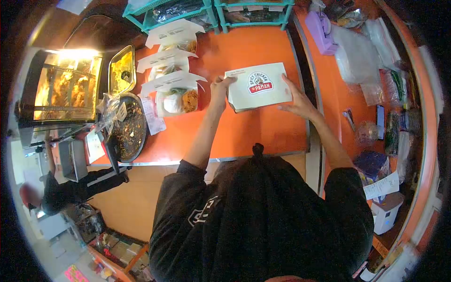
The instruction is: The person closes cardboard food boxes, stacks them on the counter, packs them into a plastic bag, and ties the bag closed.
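Note:
A closed white cardboard food box (259,87) with a red and black chicken logo is held between my two hands above the orange counter. My left hand (220,92) grips its left side, the thumb lying on the lid. At the right side, my right hand (302,104) has its fingers along the edge and its thumb near the lower corner. Left of them, several open food boxes (158,104) stand in a row with raised flaps. The nearest holds a white rice mound (173,103), a fried chicken piece (190,100) and something green.
A lit glass cabinet (66,89) of fried food stands at the left, near a yellow-coated tray (121,70) and a dark round dish (132,134) with crumbs. Teal racks (216,23) line the back. Plastic bags (354,54) lie right. A co-worker (63,195) is at lower left.

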A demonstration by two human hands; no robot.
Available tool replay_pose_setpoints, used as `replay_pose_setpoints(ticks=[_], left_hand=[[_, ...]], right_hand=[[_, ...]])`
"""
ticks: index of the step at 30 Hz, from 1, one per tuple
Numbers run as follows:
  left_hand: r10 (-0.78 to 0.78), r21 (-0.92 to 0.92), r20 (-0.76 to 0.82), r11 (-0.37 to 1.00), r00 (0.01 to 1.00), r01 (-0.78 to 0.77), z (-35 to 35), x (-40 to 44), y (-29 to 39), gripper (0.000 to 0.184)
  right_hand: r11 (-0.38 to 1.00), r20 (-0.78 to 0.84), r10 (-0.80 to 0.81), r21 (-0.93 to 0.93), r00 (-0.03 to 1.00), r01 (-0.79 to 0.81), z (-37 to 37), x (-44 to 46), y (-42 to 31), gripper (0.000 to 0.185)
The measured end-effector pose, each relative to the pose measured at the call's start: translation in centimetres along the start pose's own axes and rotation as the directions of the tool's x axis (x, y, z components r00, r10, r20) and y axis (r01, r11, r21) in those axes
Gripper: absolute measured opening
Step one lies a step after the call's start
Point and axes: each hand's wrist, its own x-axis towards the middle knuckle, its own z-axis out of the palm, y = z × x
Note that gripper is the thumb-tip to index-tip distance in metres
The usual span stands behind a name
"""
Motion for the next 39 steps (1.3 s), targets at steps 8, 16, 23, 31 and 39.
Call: replay_pose_setpoints(ticks=[8, 16, 23, 31, 39], left_hand=[[0.349, -0.101, -0.014, 0.932, 0.937, -0.349, 0.0, 1.7, -4.4, 0.030], [0.477, 0.623, 0.586, 0.253, 0.655, -0.741, -1.8, -2.3, 2.7, 0.083], [-0.015, 0.725, 0.682, -0.116, 0.731, -0.678, 1.4, -2.9, 5.2, 0.090], [0.110, 0.595, 0.802, -0.074, 0.587, -0.800, 0.9, -1.7, 5.2, 0.076], [0.183, 0.525, 0.841, -0.050, 0.509, -0.850, 0.1, -0.8, 4.4, 0.069]], right_hand=[[0.967, 0.027, -0.056, -0.246, 0.998, 0.061, -0.2, 0.2, 0.0, 0.094], [0.880, 0.085, -0.003, -0.473, 0.996, 0.043, -3.1, 2.0, -4.0, 0.097], [0.721, 0.303, 0.079, -0.676, 0.950, 0.156, -2.7, 5.8, -4.7, 0.094], [0.703, 0.334, 0.030, -0.677, 0.942, 0.217, -3.5, 5.6, -4.6, 0.091], [0.776, 0.364, 0.010, -0.590, 0.932, 0.222, -3.8, 7.1, -2.8, 0.088]])
